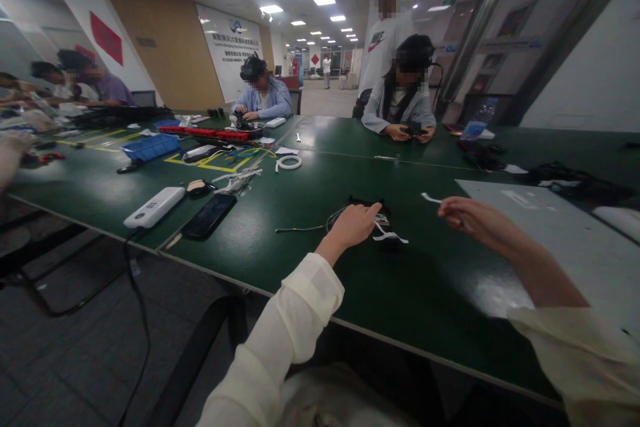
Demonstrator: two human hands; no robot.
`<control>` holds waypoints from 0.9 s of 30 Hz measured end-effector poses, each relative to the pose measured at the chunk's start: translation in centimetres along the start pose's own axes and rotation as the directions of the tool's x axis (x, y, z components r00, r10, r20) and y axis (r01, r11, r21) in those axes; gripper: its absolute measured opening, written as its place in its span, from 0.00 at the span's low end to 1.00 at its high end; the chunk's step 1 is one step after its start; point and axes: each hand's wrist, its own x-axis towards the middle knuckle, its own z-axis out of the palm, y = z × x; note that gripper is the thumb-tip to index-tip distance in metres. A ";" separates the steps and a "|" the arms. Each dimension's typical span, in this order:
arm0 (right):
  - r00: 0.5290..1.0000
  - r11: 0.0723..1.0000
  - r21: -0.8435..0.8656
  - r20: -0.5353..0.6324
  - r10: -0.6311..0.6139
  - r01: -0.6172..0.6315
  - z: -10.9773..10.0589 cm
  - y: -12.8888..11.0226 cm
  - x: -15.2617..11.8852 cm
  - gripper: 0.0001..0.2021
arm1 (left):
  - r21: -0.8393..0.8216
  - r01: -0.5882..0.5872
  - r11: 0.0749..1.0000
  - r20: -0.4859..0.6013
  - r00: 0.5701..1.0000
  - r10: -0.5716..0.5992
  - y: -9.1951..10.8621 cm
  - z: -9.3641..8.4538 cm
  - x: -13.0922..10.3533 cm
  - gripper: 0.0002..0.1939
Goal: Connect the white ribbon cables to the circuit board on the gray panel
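Note:
My left hand (354, 225) lies over a small black electronic device with a bare circuit board (382, 220), its fingers curled on the near side and the index finger along the top. Much of the device is hidden under that hand. A white strip (393, 237) hangs across its right part, and a thin grey cable (300, 230) runs out to the left. To the right, my right hand (465, 217) is raised over the table, thumb and fingers pinched on a short white strip of tape (430, 198).
A black smartphone (209, 216), a white power bank (155, 207) and a roll of white tape (289, 163) lie on the green table (320, 173). Behind them are a blue bin (151, 146) and loose wires. A pale board (540, 233) lies at right. Two people sit opposite.

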 end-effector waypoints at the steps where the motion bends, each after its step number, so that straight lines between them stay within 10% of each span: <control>1: 0.986 0.985 0.168 0.165 0.021 -0.049 1.8 -1.2 0.0 0.10 | 0.001 -0.012 1.000 -0.011 1.000 0.012 0.1 -0.1 0.0 0.23; 6: 0.883 0.914 0.356 0.469 0.004 -0.193 7.5 -3.4 0.2 0.08 | 0.036 -0.048 0.998 -0.028 0.998 0.049 0.5 -0.5 -0.2 0.24; 14: 0.832 0.892 0.392 0.554 -0.034 -0.225 10.1 -2.8 0.7 0.07 | 0.099 -0.006 0.995 -0.020 1.000 0.008 0.1 -0.7 -0.3 0.11; 22: 0.834 0.895 0.363 0.551 0.019 -0.260 8.9 -3.2 0.0 0.12 | 0.159 0.073 0.985 -0.131 0.990 -0.053 -0.3 -0.4 -0.3 0.12; 27: 0.940 0.935 0.331 0.342 0.006 -0.126 5.8 -1.3 0.8 0.15 | 0.113 0.104 0.988 -0.097 0.991 -0.094 -0.5 -0.2 -0.2 0.15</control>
